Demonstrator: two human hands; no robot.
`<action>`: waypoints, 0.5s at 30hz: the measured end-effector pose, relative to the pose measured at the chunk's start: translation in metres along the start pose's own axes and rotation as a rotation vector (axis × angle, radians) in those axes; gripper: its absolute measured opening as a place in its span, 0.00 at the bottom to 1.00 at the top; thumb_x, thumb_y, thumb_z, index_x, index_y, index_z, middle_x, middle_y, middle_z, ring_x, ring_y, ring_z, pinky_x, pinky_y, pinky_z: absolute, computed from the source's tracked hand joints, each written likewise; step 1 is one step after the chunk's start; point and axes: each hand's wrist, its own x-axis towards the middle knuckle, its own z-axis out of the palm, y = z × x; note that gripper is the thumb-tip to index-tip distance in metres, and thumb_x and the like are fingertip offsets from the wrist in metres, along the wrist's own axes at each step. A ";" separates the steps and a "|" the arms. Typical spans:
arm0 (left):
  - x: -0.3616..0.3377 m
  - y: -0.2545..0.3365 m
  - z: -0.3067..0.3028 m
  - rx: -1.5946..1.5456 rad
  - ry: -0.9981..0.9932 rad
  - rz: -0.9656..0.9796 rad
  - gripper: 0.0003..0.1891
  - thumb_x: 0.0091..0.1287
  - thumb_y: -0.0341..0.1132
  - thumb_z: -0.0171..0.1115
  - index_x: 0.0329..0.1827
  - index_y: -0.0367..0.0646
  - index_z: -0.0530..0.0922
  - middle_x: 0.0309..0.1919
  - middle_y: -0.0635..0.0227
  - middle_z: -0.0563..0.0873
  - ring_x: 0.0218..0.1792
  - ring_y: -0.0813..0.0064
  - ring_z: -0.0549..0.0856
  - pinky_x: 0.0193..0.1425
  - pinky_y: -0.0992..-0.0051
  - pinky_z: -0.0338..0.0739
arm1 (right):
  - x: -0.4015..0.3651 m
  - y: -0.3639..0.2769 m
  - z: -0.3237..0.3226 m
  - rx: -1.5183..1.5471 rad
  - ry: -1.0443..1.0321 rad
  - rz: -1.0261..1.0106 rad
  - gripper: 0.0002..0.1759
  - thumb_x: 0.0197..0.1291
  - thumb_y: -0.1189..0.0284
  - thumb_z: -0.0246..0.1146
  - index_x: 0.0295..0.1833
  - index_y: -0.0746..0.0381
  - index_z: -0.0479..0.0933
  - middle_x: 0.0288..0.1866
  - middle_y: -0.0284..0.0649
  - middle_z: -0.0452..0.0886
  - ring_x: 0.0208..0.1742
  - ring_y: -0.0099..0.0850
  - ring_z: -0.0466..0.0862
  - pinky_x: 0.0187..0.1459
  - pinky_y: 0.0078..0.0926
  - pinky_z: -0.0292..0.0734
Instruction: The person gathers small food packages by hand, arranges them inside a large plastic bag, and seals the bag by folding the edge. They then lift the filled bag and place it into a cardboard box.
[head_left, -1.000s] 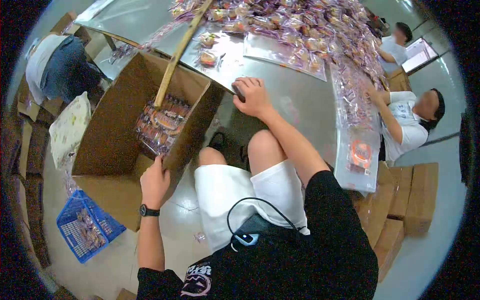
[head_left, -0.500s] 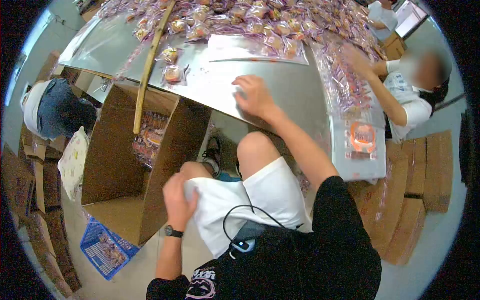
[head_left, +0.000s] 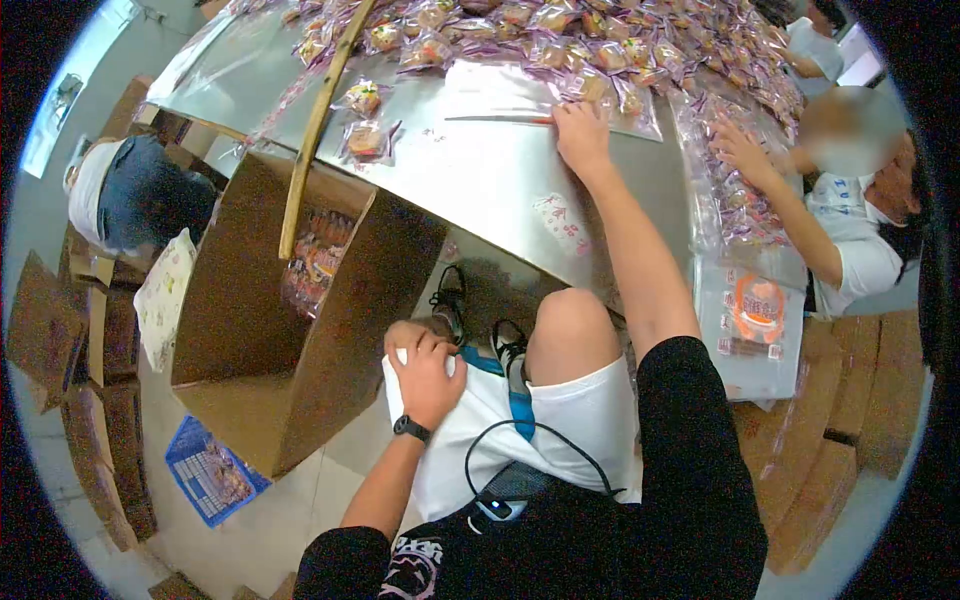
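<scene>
My right hand [head_left: 583, 138] reaches across the metal table to the near edge of flat clear plastic bags [head_left: 500, 92]. Its fingers are bent together over that edge; the fingertips are partly hidden. My left hand [head_left: 428, 378] lies on my left thigh by the knee, fingers laid out, holding nothing. Two wrapped snacks, one farther [head_left: 362, 98] and one nearer [head_left: 367, 140], sit left of the bags. Behind them spreads a large heap of wrapped snacks [head_left: 560, 50] in purple-edged clear packs.
A wooden stick [head_left: 322, 120] leans over the table edge above an open cardboard box [head_left: 240, 300] holding packed snacks. A blue basket [head_left: 212, 475] stands on the floor. Printed bags [head_left: 750, 310] lie at the table's right corner. A co-worker's hand [head_left: 740, 150] is over packs at right.
My right hand has moved forward and right from bare metal to the bags' edge. My left hand has settled onto my thigh. The view has shifted slightly.
</scene>
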 end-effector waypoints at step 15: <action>-0.011 -0.026 -0.008 -0.012 0.102 -0.045 0.11 0.63 0.41 0.63 0.33 0.44 0.88 0.46 0.63 0.91 0.66 0.60 0.79 0.81 0.43 0.47 | -0.034 0.009 -0.042 0.227 0.022 -0.028 0.15 0.55 0.71 0.66 0.50 0.57 0.83 0.56 0.42 0.84 0.62 0.42 0.80 0.65 0.48 0.70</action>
